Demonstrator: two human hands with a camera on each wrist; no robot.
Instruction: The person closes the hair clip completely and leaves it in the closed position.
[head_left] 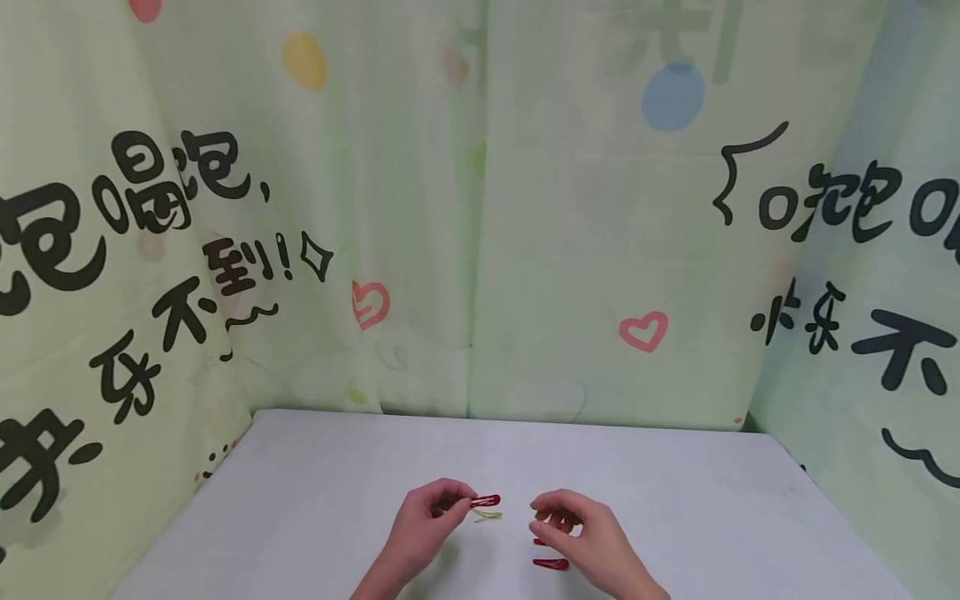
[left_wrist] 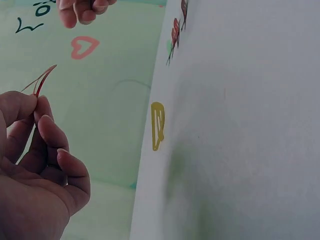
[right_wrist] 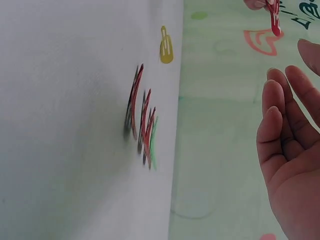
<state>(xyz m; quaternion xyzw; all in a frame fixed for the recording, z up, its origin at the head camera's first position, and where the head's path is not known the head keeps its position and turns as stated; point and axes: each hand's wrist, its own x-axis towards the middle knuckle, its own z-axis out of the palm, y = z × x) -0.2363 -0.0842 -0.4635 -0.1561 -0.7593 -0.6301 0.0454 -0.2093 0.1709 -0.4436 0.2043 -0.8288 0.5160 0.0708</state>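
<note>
red clip [head_left: 485, 501], yellow clip [head_left: 487, 516], white table [head_left: 300, 500]

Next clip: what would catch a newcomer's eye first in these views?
First, the left hand pinching a red hair clip above the white table, at its near edge. A yellow hair clip lies flat on the table just beneath it, and more red clips lie under the right hand, whose relaxed fingers hold nothing. Behind, pale green curtains with black lettering and pink hearts wall in the table.

Hair clip [head_left: 486, 501] in left hand [head_left: 427, 521], above another clip [head_left: 487, 516] on table [head_left: 300, 500]; right hand [head_left: 585, 533] opposite, over two clips [head_left: 551, 564].
</note>
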